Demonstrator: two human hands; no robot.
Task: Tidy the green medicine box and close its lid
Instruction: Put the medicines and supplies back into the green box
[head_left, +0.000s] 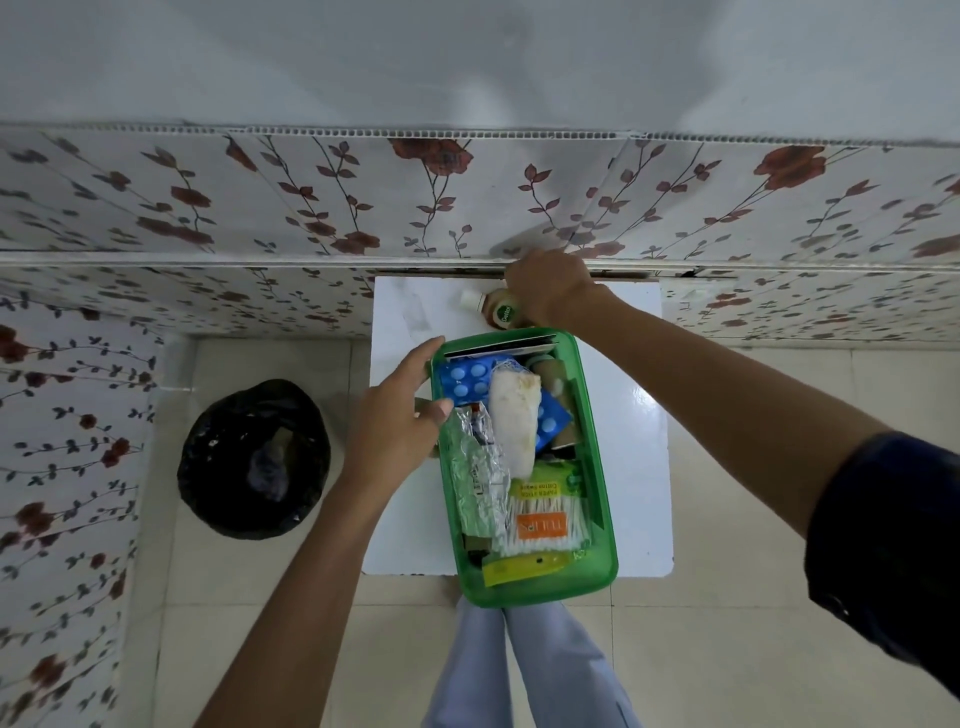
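Note:
The green medicine box (597, 467) stands open on a small white table (639, 415), its near end hanging over the table's front edge. Inside lie blue pill blisters (465, 378), a white gauze roll (514, 415), a silver foil strip (480, 473), a pack of cotton swabs (545, 514) and a yellow sachet (524, 565). My left hand (397, 415) grips the box's left rim near the far corner. My right hand (550, 291) is closed on a small Dettol bottle (498, 309) lying on the table just beyond the box. No lid is visible.
A black-lined waste bin (254, 457) stands on the tiled floor to the left of the table. A floral-patterned wall (311, 208) runs right behind the table. My legs (519, 670) are below the table's front edge.

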